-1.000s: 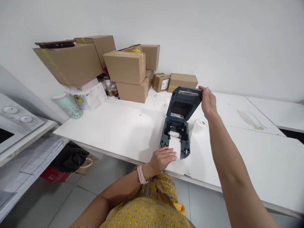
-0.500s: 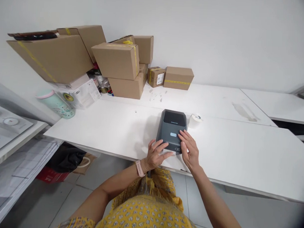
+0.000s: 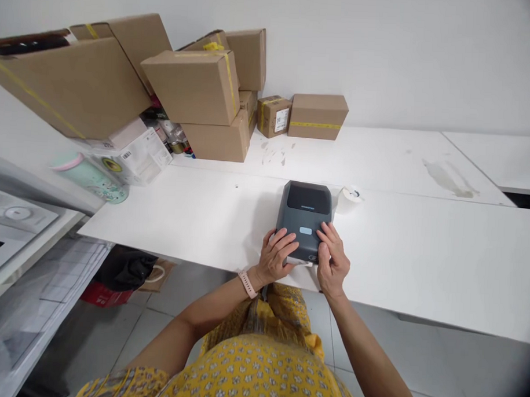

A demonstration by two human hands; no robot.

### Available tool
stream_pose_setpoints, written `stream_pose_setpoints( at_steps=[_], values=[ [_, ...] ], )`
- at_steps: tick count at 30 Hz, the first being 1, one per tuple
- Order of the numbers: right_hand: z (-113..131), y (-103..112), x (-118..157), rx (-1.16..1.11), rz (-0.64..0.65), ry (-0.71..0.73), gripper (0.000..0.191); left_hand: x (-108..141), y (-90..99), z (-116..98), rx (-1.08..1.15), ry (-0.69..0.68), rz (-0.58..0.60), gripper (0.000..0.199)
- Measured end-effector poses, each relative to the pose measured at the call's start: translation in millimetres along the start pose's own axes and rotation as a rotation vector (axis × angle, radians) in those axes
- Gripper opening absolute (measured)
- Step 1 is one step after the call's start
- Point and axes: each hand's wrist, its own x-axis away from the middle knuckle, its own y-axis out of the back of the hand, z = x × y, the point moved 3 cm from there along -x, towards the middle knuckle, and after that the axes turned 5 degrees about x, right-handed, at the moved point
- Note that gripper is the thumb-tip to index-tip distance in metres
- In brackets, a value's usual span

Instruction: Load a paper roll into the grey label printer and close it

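Note:
A dark grey label printer (image 3: 307, 214) with a small light-blue button or display stands on the white table near its front edge. My left hand (image 3: 277, 255) grips its front left corner, fingers over the top and thumb at the front by a bit of white paper (image 3: 298, 261). My right hand (image 3: 333, 260) holds the right side, with fingertips on the cover and thumb at the front corner. Behind the printer, to the right, lies a white paper roll (image 3: 349, 199). The printer's underside is hidden.
Cardboard boxes (image 3: 190, 89) are stacked at the back left, and two smaller boxes (image 3: 317, 116) stand against the wall. A mint-green tumbler (image 3: 94, 178) leans in view at the table's left end. The table (image 3: 419, 250) stretches right. A white appliance (image 3: 19, 213) sits far left.
My left thumb, stretched along the front before, is now drawn in, and the left fingers lie further over the cover. The printer appears slightly turned, and the camera view has shifted.

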Motion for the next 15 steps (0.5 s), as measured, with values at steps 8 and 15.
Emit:
stream_pose_setpoints(
  at_steps=[8, 15],
  values=[
    [14, 17, 3, -0.098, 0.151, -0.197, 0.042, -12, 49.3, -27, 0.365, 0.8, -0.098, 0.029],
    [21, 19, 13, -0.073, 0.152, -0.2, 0.047, -3, 26.7, -27, 1.058, 1.546, 0.274, 0.049]
  ],
)
